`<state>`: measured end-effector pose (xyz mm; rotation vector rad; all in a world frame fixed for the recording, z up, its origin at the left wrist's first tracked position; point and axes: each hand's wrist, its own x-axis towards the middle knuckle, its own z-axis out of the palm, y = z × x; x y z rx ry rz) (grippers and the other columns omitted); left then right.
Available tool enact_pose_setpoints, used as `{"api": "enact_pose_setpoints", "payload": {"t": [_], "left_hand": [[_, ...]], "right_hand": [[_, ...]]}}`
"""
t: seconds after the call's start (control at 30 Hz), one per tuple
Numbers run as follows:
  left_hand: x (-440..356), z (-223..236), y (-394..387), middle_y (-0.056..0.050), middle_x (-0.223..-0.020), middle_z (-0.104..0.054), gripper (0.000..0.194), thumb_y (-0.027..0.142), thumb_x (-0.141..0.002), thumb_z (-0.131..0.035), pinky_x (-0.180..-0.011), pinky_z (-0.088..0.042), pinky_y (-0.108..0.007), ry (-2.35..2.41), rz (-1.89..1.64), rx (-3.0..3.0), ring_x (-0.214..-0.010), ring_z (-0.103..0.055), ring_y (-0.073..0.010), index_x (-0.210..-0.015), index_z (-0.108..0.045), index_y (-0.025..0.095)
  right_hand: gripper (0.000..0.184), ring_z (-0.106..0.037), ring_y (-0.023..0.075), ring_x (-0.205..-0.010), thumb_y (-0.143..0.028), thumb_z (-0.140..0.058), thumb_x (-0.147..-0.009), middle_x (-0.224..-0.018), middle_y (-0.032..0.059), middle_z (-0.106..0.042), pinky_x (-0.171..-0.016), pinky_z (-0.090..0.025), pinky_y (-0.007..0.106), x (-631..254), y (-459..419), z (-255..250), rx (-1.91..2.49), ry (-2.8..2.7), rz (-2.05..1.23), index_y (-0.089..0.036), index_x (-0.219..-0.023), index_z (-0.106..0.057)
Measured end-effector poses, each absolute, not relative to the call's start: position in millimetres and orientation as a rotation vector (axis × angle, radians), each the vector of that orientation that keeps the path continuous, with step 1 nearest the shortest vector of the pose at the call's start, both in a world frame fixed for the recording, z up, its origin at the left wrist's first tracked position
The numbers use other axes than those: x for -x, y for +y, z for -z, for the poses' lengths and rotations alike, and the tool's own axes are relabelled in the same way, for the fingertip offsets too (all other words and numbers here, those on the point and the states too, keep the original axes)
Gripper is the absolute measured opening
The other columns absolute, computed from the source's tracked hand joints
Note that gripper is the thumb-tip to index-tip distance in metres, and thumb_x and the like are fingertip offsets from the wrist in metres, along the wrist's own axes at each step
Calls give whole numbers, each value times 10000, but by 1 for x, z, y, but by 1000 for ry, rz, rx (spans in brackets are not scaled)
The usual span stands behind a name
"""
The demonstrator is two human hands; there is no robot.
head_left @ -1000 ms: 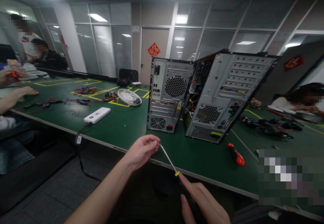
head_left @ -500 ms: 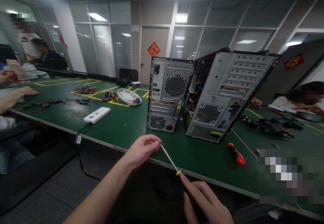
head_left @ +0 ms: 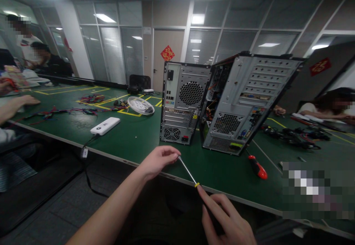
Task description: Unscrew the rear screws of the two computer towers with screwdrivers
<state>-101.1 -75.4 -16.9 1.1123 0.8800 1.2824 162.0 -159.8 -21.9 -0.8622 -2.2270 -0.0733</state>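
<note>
My right hand [head_left: 227,217] is closed around the dark handle of a screwdriver [head_left: 188,170]. Its bare metal shaft slants up and left from a yellow collar, with the index finger stretched along the handle. At the shaft's tip, the thumb and fingers of my left hand [head_left: 159,161] are pinched together. Whatever lies between those fingertips is too small to make out. Both hands are in front of two computer towers, apart from them. The smaller computer case [head_left: 176,117] stands upright with its back facing me. Beside it, the larger computer case [head_left: 251,78] shows its rear and an open side with wiring.
A red-and-black screwdriver [head_left: 257,167] lies right of the cases. Left on the green table [head_left: 144,138] are a white power bank [head_left: 105,126], a white round basket [head_left: 141,105] and wires [head_left: 55,112]. Black cables [head_left: 294,136] lie right. Other people sit at both sides.
Both hands have shifted slightly right with the screwdriver, its tip staying at my left fingertips. The view has turned a little; the cases have not moved on the table.
</note>
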Motion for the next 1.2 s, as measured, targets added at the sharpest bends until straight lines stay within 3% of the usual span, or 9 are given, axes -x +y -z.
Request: {"api": "enact_pose_setpoints", "payload": {"t": [0.13,0.3,0.5,0.73,1.2], "left_hand": [[92,10,-72,-34,-813,-688,408,386,-620,-937,-743,-418,-253,872,-1279,-978,-756,-574,-105,-897,-777,131],[85,6,-68,-40,-794,-689,403,356,-595,-948,-733,-425,-251,885,-1283,-953,-745,-577,-103,-878,-783,120],[76,4,-62,-49,-783,-696,311,262,-642,-914,-684,-444,-226,951,-1320,-856,-691,-587,-84,-867,-768,104],[55,-1,-43,7,-651,-635,234,122,-717,-811,-570,-457,-211,1143,-1393,-674,-562,-563,-80,-840,-614,152],[45,3,-15,-34,-681,-653,52,56,-736,-728,-585,-464,-213,1226,-1360,-922,-578,-572,-84,-732,-704,101]], "right_hand": [[454,-699,98,-667,-148,-502,-979,-907,46,-663,-656,-579,153,-160,-156,20,876,-2209,116,-180,-1421,-604],[452,-690,99,-656,-156,-496,-986,-931,47,-665,-647,-574,162,-161,-156,23,926,-2188,149,-191,-1423,-603],[456,-700,115,-687,-177,-476,-999,-968,48,-660,-622,-557,189,-154,-153,27,1008,-2171,147,-216,-1440,-585],[459,-659,126,-658,-199,-478,-996,-982,57,-628,-597,-521,230,-143,-146,30,1133,-2152,95,-193,-1445,-572],[456,-629,128,-629,-161,-459,-977,-951,49,-611,-580,-481,248,-129,-132,27,1369,-2133,139,-181,-1399,-630]]}}
